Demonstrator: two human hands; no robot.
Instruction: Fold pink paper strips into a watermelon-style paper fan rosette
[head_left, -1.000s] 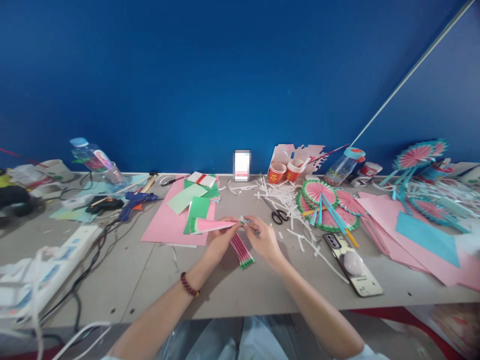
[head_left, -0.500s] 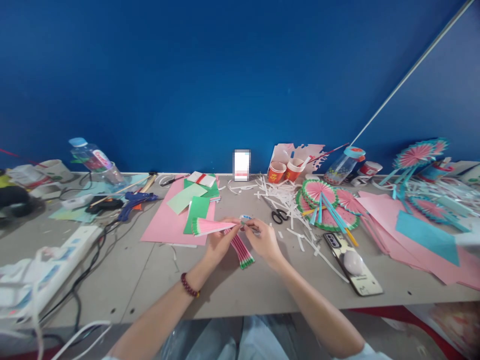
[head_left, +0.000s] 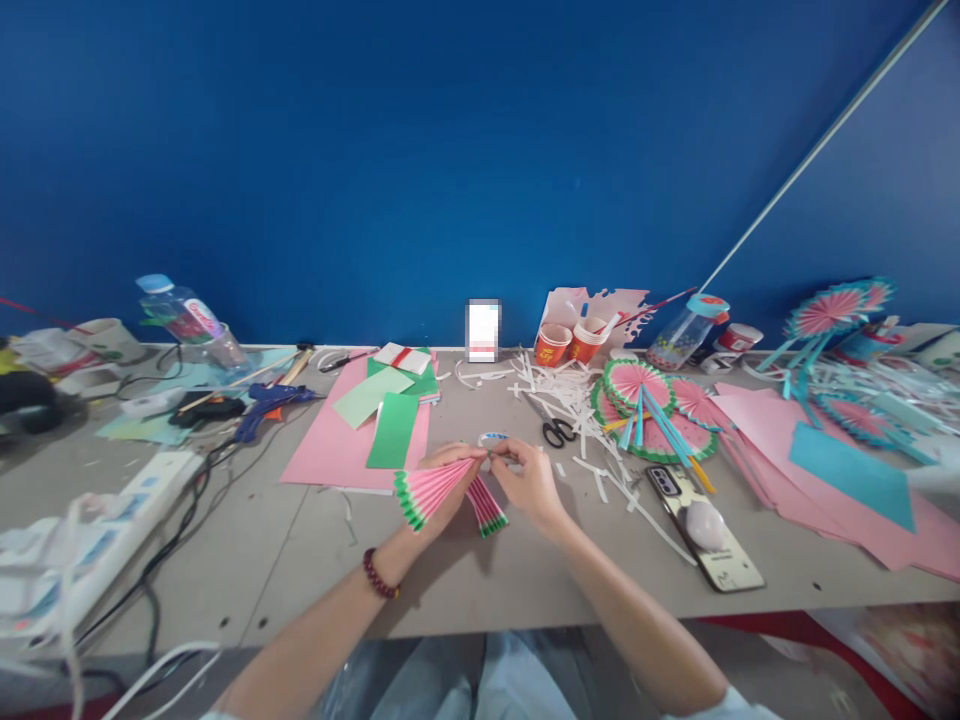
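Note:
A pleated pink paper fan (head_left: 435, 490) with a green edge is held by my left hand (head_left: 448, 500), its folds spread out over the back of that hand. My right hand (head_left: 531, 487) is closed in a pinch at the fan's narrow end, where both sets of fingertips meet. Between my hands, lower down, shows another pleated pink section (head_left: 487, 508) with a green end; I cannot tell whether it joins the fan. Just behind my fingertips is a white and blue ring (head_left: 491, 437), perhaps a tape roll, partly hidden.
Black scissors (head_left: 559, 432) and white paper strips (head_left: 559, 385) lie to the right, near finished watermelon-coloured fans (head_left: 660, 440) and a phone (head_left: 709, 530). Left are a green paper strip (head_left: 394, 430), pink sheets (head_left: 322, 440), a blue glue gun (head_left: 270, 405) and a power strip (head_left: 112, 540).
The fan's folds have spread wider and swung down toward me, from beside my left hand to over it. My right hand stays pinched at the narrow end.

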